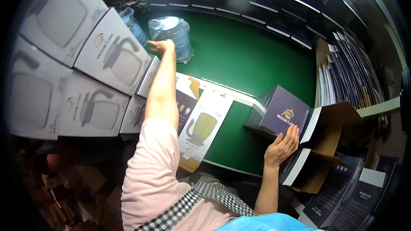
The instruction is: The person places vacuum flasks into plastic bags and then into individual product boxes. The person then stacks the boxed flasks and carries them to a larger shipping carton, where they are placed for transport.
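Note:
My left hand is stretched forward over the green table, its fingers apart and holding nothing. It is right beside a light-blue vacuum jug wrapped in clear plastic; whether it touches the bag I cannot tell. Another plastic-wrapped blue jug stands farther left, partly behind the stacked boxes. My right hand lies with fingers extended against a dark purple carton, close to its raised flaps. That carton rests tilted at the table's near right, with its brown cardboard inner flap spread out.
White printed boxes are stacked high along the left. A white carton panel with a jug picture lies at the table's near edge. Flattened cartons stand in a row at the right. More dark cartons are below, at the lower right.

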### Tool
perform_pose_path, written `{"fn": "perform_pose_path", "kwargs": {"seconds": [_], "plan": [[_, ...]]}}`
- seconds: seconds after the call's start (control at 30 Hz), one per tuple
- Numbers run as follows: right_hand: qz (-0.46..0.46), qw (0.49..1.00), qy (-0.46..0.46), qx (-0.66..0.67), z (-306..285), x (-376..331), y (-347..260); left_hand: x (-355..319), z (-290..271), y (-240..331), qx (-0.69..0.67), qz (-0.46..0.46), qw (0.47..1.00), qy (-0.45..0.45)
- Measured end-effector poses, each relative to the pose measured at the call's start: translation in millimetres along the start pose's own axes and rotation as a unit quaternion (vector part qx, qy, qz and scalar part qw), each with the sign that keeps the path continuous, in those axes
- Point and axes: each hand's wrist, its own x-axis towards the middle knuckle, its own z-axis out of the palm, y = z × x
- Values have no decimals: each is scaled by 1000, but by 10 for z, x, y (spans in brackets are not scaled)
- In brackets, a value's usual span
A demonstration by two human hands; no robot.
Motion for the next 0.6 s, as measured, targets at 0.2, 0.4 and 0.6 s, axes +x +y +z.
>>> {"fn": "perform_pose_path", "kwargs": {"seconds": [0.2, 0.4, 0.6], "plan": [[-2, 1000, 5, 1, 91, -39, 101, 357, 318, -31, 228, 53, 968, -85], [23, 998, -11, 54, -2, 33, -26, -609, -130, -161, -64, 274, 948, -151], [-56, 867, -23, 494, -684, 332, -405, -1804, -2456, 652, -52, 344, 851, -392]]}}
